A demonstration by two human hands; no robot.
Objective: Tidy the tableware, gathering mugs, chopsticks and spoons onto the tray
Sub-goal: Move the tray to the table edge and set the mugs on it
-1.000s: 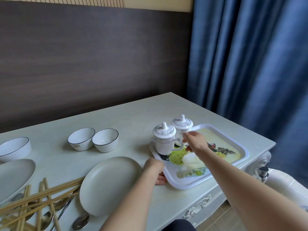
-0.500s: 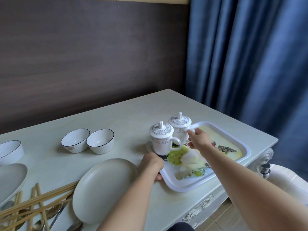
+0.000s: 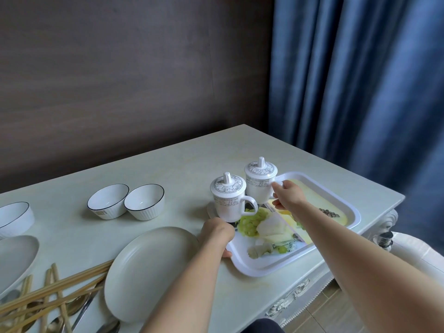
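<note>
White porcelain met the right hand (image 3: 287,196), whose fingers had moved from the near mug (image 3: 229,200) to pinch the far mug's (image 3: 260,182) handle on the tray (image 3: 346,203), likely shifting it, while the left hand (image 3: 217,233) gripped the rim.

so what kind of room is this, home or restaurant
Probably a home dining area, though a small private dining room is possible. A pale table with carved trim holds lidded mugs on a printed tray, bowls and plates; blue curtains hang beside a dark panelled wall.
</note>
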